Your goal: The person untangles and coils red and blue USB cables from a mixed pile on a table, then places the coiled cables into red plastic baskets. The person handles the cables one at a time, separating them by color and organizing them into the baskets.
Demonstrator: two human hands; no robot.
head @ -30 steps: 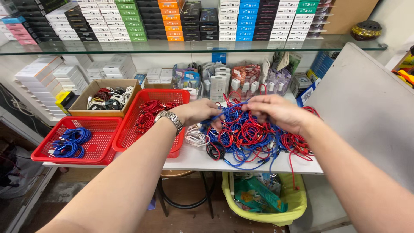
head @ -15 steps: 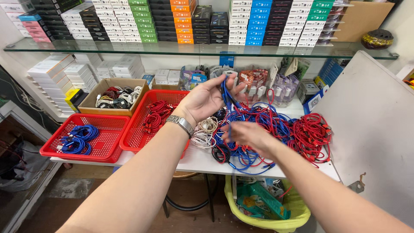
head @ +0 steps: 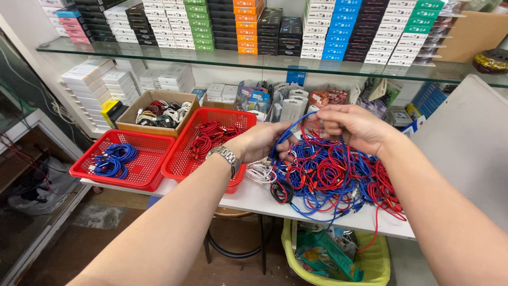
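Your left hand (head: pixel 263 142) and right hand (head: pixel 353 127) both pinch a blue cable (head: pixel 292 130) above the tangled red-blue pile (head: pixel 338 177); colourful flat boxes (head: pixel 328 29) line the glass shelf (head: pixel 159 55).

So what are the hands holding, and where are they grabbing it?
Both hold one blue cable pulled up from the pile. The left hand grips its lower stretch; the right hand pinches it higher up, near the top of the loop.

A single head-worn camera looked down and forward from close above the white table (head: pixel 248 197), facing the stocked glass shelf (head: pixel 159 57) (no second view to share with); its far right edge was perhaps cropped
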